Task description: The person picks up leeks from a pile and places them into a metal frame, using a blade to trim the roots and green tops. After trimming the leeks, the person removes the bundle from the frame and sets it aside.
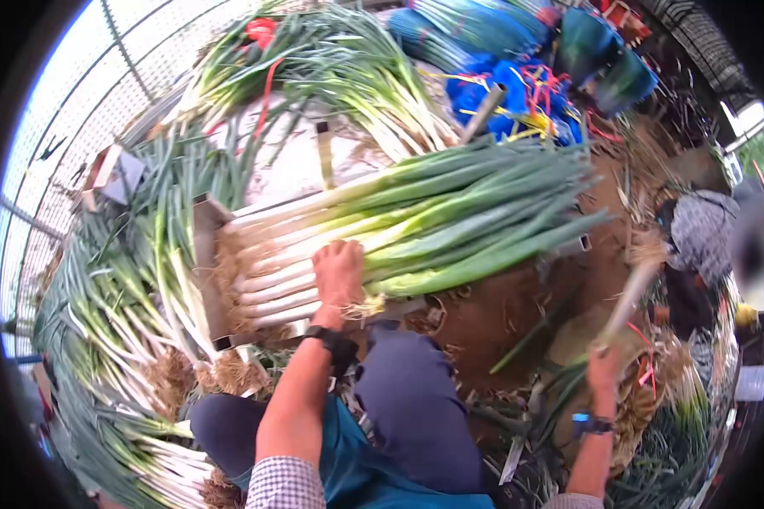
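Note:
Large green onions lie side by side in a metal rack, white ends and roots toward its left end plate, green leaves reaching right. My left hand, a dark watch on its wrist, rests on the front white stalks with its fingers curled over them. Yellowish shreds show beside that wrist. Off to the right, my right hand, with a blue-faced band on the wrist, is closed around a single green onion. Its root end points up and its leaves trail down to the left.
More green onions are heaped at the left, with another pile behind the rack. Bundles in blue wrapping lie at the back. A person in a patterned head covering is at the right. Leaf scraps litter the brown ground.

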A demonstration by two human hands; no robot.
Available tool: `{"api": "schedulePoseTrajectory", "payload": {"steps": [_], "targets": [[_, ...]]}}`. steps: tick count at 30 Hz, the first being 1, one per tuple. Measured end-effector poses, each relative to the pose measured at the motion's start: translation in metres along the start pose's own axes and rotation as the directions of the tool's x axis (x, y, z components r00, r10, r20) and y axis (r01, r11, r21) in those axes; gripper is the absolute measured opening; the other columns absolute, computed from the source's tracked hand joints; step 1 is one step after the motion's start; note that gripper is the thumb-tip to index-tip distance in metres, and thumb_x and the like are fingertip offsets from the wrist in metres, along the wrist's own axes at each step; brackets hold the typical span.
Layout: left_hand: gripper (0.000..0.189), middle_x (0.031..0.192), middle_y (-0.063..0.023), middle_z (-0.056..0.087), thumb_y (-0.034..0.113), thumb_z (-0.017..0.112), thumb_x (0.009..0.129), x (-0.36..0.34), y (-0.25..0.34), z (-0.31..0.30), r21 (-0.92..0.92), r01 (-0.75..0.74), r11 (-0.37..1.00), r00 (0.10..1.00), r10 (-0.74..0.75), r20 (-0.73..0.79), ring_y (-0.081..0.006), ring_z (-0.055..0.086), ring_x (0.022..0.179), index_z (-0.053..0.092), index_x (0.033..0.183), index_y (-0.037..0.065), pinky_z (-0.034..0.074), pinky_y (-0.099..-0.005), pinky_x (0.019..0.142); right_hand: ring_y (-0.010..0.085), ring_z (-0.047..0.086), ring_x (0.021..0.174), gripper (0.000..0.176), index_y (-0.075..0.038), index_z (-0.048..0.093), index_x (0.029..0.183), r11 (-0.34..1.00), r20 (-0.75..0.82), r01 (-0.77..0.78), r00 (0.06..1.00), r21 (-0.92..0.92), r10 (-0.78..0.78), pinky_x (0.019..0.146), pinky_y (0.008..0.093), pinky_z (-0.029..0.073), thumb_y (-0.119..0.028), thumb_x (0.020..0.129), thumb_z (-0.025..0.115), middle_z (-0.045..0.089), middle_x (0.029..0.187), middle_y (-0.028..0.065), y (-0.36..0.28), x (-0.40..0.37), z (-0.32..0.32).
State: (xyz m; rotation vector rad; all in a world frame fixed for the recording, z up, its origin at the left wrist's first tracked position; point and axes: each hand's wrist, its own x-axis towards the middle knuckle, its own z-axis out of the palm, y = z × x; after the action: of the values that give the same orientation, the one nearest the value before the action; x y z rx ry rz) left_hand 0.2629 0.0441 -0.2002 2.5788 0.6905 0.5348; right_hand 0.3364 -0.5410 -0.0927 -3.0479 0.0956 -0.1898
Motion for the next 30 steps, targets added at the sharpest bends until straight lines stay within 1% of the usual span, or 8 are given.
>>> {"api": "schedulePoseTrajectory", "payload": {"steps": [6,8,10,12,13,19,22,30], "targets": [[0.015,0.101,-0.0112,0.067,0.023,0.065,0.097,-0.003,0.002,-0.009,-0.138,-0.088,0.987,0.986,0.067,-0.153,-0.0334,0.061,0.101,0.070,0.101,0.009,0.043,-0.0468,0.096,0.0405,0.067,0.094,0.024,0.001,0.061,0.116,0.938,-0.216,0.298,0.942,0.175,-0.259,0.084,0.0454,0.054,-0.017,0.099,0.063,0.068,0.100,0.0242,-0.118,0.142,-0.182],[0.014,0.101,-0.0112,0.067,0.022,0.065,0.096,-0.004,0.002,-0.011,-0.154,-0.094,0.984,0.983,0.068,-0.168,-0.0330,0.061,0.101,0.070,0.101,0.009,0.043,-0.0465,0.096,0.0428,0.061,0.105,0.023,0.000,0.059,0.118,0.773,-0.412,0.634,0.708,0.014,-0.573,0.093,0.0472,0.048,-0.005,0.096,0.061,0.064,0.112,0.0247,-0.147,0.186,-0.200],[0.011,0.098,-0.0110,0.066,0.019,0.065,0.093,-0.002,0.001,-0.003,-0.153,-0.098,0.983,0.979,0.068,-0.194,-0.0329,0.060,0.098,0.070,0.098,0.009,0.044,-0.0466,0.094,0.0447,0.056,0.111,0.032,0.000,0.057,0.121,0.647,-0.177,0.754,0.625,-0.114,-0.760,0.098,0.0483,0.043,-0.001,0.089,0.062,0.059,0.119,0.0233,-0.212,0.213,-0.228],[0.009,0.097,-0.0106,0.065,0.017,0.066,0.092,-0.004,-0.005,0.006,-0.154,-0.080,0.985,0.973,0.044,-0.225,-0.0329,0.060,0.096,0.069,0.096,0.009,0.044,-0.0465,0.093,0.0452,0.057,0.106,0.035,-0.002,0.059,0.118,0.262,-0.351,0.944,0.181,-0.199,-0.919,0.094,0.0491,0.044,0.001,0.083,0.059,0.061,0.111,0.0232,-0.288,0.213,-0.210],[0.009,0.096,-0.0104,0.065,0.017,0.065,0.091,-0.004,-0.004,0.003,-0.164,-0.086,0.983,0.969,0.045,-0.242,-0.0330,0.060,0.095,0.068,0.095,0.009,0.044,-0.0465,0.092,0.0468,0.056,0.103,0.027,-0.001,0.060,0.107,0.409,0.022,0.898,0.418,-0.163,-0.908,0.092,0.0501,0.044,0.003,0.081,0.055,0.061,0.103,0.0237,-0.341,0.195,-0.219],[0.025,0.105,-0.0110,0.065,0.013,0.069,0.082,-0.005,-0.001,-0.008,-0.210,-0.039,0.977,0.989,0.007,-0.150,-0.0338,0.059,0.104,0.070,0.106,0.008,0.044,-0.0462,0.096,0.0422,0.064,0.108,0.040,-0.003,0.063,0.116,0.337,0.369,0.872,0.200,0.355,-0.908,0.092,0.0485,0.050,-0.011,0.079,0.074,0.067,0.110,0.0240,-0.496,0.133,-0.033],[0.033,0.108,-0.0117,0.063,0.011,0.070,0.075,-0.005,-0.003,-0.015,-0.241,-0.048,0.969,0.989,0.012,-0.150,-0.0334,0.060,0.106,0.068,0.108,0.008,0.044,-0.0461,0.095,0.0379,0.059,0.126,0.056,-0.001,0.063,0.134,0.268,0.448,0.843,0.037,0.467,-0.893,0.111,0.0428,0.045,-0.028,0.086,0.073,0.065,0.133,0.0221,-0.519,0.110,0.105],[0.018,0.104,-0.0142,0.066,0.010,0.067,0.088,-0.005,0.002,-0.018,-0.223,-0.031,0.974,0.985,-0.009,-0.173,-0.0357,0.061,0.104,0.069,0.105,0.006,0.045,-0.0466,0.095,0.0403,0.067,0.109,0.047,0.000,0.067,0.126,0.250,0.341,0.692,0.006,0.677,-0.940,0.097,0.0420,0.052,-0.029,0.088,0.069,0.070,0.117,0.0258,-0.530,0.079,0.119]]}}
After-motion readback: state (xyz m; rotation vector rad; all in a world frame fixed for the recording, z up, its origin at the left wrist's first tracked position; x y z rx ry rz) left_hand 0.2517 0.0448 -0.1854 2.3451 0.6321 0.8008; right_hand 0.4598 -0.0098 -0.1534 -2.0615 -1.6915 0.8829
